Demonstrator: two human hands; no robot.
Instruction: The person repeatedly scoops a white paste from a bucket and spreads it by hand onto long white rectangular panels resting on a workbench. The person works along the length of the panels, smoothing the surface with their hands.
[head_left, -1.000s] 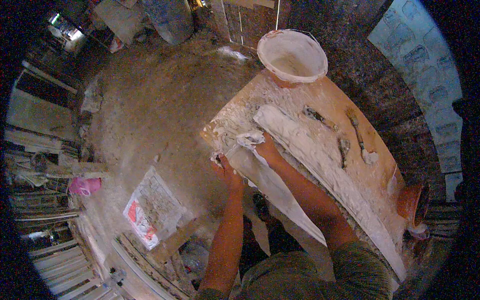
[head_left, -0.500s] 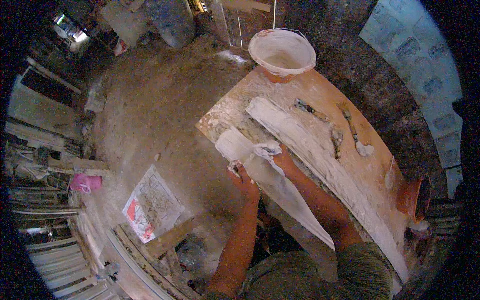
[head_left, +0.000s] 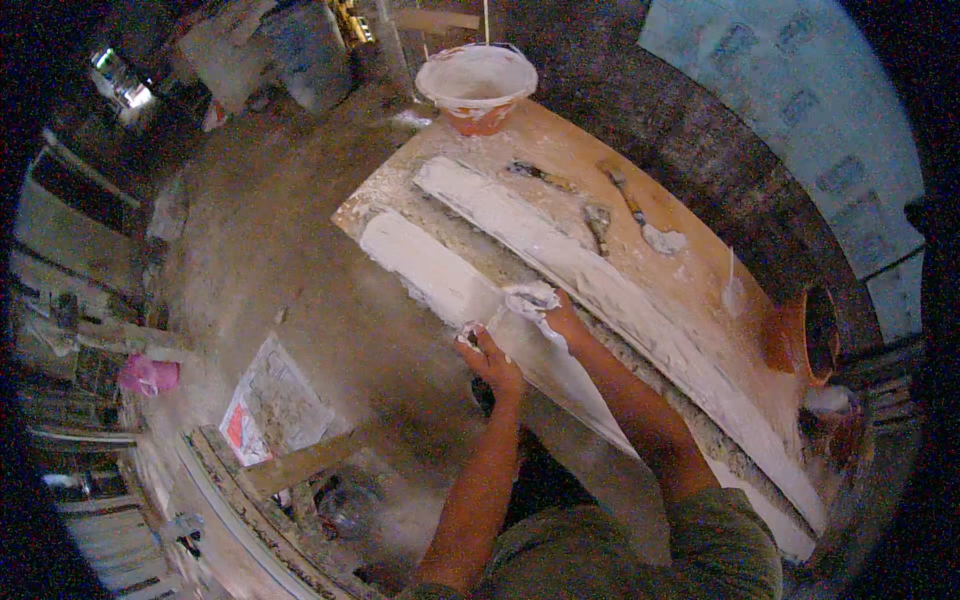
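A long board-like strip lies along the near side of the table. Its far-left end is coated thick white, like wet plaster; the part nearer me is smooth and greyish. At the coating's edge, my right hand is closed round a white-smeared clump, whose kind I cannot make out. On the strip's near edge sits my left hand, fingers curled and white-tipped; what they hold, if anything, is hidden. Beyond runs a second white-coated strip, parallel, with a dark gap between.
On the orange-brown table lie a tool with a white-caked end and smaller dirty tools. An orange bucket, white inside, stands at the far end; another orange container lies tipped at right. A white sack is at left.
The view has shifted along the table, so the table and strips appear further left. A longer white-coated stretch shows beyond my hands. Both hands have moved along the strip toward me.
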